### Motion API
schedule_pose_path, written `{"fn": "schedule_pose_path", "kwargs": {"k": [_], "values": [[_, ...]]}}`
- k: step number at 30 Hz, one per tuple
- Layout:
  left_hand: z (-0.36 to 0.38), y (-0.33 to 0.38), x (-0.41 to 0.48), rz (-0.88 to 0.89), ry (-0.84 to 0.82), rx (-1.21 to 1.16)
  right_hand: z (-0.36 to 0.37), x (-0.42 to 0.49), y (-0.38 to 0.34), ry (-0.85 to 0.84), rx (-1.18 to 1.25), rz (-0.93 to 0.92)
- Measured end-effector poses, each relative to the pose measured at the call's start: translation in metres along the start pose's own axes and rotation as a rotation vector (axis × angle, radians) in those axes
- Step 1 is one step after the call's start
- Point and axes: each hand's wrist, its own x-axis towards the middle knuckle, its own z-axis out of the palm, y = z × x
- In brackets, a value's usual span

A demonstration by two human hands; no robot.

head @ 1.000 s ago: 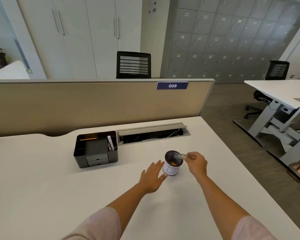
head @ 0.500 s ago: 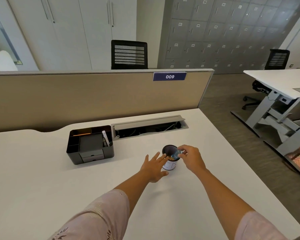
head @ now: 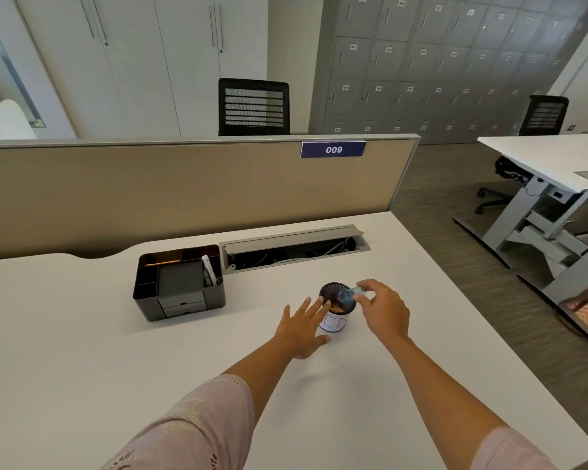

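Observation:
A small round cup [head: 336, 321] with a dark mesh rim and a white lower wall stands on the white desk [head: 82, 368]. Something brownish lies inside it. My left hand [head: 304, 325] rests against the cup's left side with straight fingers touching the rim. My right hand [head: 382, 308] pinches a small clear bluish bottle [head: 350, 295], tipped sideways with its mouth over the cup's opening.
A black desk organiser [head: 180, 283] with a pencil and a pen sits left of the cup. An open cable tray [head: 294, 247] runs behind it, below the beige partition [head: 184, 188] marked 009. The desk's right edge drops to the floor.
My right hand has drawn closer over the cup and tipped the bottle towards its opening. My left hand moved up from the desk and now touches the cup's side.

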Motion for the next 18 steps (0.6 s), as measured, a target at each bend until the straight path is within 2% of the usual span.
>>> {"fn": "schedule_pose_path", "kwargs": {"k": [3,5,9,14,18], "values": [[0.002,-0.008,-0.013,-0.006,0.024,-0.099,0.003,-0.012,-0.01,0.056,0.159,0.029],[0.007,-0.02,-0.029,-0.01,0.045,-0.124,0.011,-0.024,-0.019,0.03,0.287,0.063],[0.028,-0.053,-0.074,-0.092,0.069,-0.176,0.037,-0.056,-0.035,-0.143,0.516,0.157],[0.059,-0.093,-0.14,-0.234,0.018,-0.208,0.072,-0.097,-0.052,-0.372,0.664,0.285],[0.078,-0.094,-0.176,-0.149,-0.047,-0.157,0.089,-0.125,-0.066,-0.493,0.684,0.403]]}}
